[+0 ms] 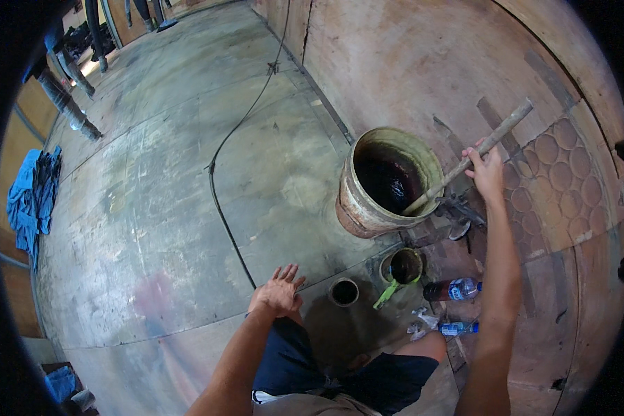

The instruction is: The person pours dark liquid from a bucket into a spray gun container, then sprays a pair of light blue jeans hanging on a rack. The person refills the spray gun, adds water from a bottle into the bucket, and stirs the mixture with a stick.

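Note:
My right hand (487, 168) is closed around the upper part of a wooden stick (503, 129). The stick slants down to the left into a large stained bucket (359, 206), its lower end at the dark liquid (394, 182) inside. My left hand (277, 294) is held low above my left knee, fingers spread and nothing in it. Between my knees and the bucket stand a small cup of dark liquid (344, 292) and a larger pot (410, 262). A bright green handle (386, 294) leans out of the pot.
Right of the pot lie two plastic bottles (453, 289), crumpled white plastic (424, 320) and a dark metal tool (464, 208). A black cable (220, 201) crosses the floor. Blue cloth (33, 197) hangs at far left. Upright, jean-clad leg shapes (69, 104) stand at upper left.

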### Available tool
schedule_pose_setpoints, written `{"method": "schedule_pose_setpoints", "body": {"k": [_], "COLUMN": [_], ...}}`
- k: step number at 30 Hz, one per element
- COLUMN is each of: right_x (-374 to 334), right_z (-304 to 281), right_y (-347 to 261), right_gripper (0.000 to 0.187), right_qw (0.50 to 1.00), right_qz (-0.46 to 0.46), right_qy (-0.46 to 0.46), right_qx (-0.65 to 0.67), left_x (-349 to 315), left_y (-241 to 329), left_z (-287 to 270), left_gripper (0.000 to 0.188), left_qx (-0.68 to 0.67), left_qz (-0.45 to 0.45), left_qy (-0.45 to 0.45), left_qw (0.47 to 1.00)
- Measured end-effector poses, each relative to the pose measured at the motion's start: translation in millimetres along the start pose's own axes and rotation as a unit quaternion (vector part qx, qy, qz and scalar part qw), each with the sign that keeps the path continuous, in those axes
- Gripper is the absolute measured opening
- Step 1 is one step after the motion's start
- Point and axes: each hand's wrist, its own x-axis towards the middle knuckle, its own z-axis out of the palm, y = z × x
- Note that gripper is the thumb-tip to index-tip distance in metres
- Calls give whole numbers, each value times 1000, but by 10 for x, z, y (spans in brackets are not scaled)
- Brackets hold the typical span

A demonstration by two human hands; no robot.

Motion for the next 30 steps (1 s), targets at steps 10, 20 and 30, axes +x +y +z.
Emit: {"method": "schedule_pose_setpoints", "body": {"k": [10, 20, 30], "right_x": [-100, -131, -67], "right_z": [91, 487, 429], "right_y": [103, 216, 154], "right_gripper": [26, 25, 27], "right_qw": [993, 988, 990], "right_qz": [29, -26, -59], "right_qy": [-41, 33, 116], "right_qx": [109, 147, 46], "left_x": [-26, -13, -43], "left_y": [-25, -34, -26], "left_z": [-23, 37, 13], "left_gripper": [67, 69, 69], "left_qx": [-9, 4, 4], "left_qz": [-2, -1, 1], "left_qy": [4, 17, 19], "left_qw": [1000, 1000, 1000]}}
